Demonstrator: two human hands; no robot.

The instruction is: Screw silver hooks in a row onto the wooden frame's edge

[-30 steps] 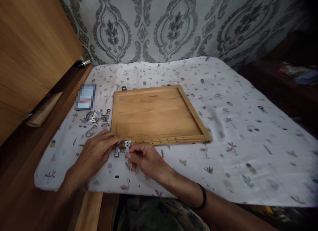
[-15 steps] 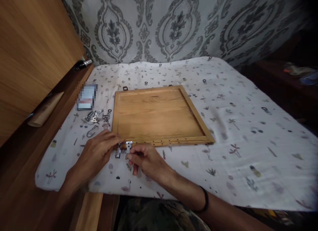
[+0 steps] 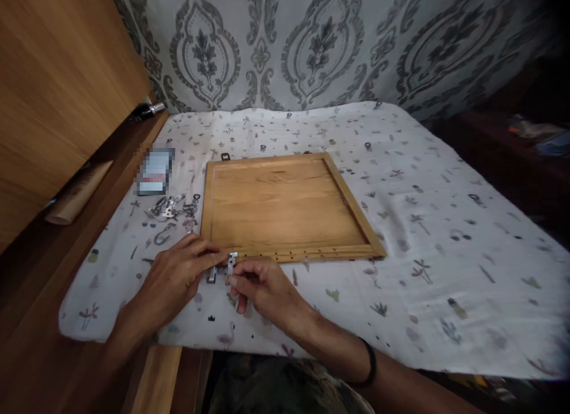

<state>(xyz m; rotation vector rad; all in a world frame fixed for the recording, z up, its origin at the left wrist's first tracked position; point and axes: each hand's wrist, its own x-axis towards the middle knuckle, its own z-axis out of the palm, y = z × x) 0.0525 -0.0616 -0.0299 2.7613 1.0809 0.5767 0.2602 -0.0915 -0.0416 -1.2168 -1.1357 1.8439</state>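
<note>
Head view shows a white small-print cloth [image 3: 333, 325] spread before a grey damask-patterned backdrop [image 3: 260, 56], a rectangular golden-brown wooden board [image 3: 280, 206] lying just beyond the right hand [image 3: 267, 289], which pinches a silver metal clip [image 3: 231, 263] at its near edge, and the left hand [image 3: 178, 271], whose grip one cannot tell.

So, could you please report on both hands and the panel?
Right hand: grip on metal clip at near edge of wooden panel.
Left hand: beside clip, hold unclear.
Loose metal pieces left of panel, seemingly not blocking.
</note>
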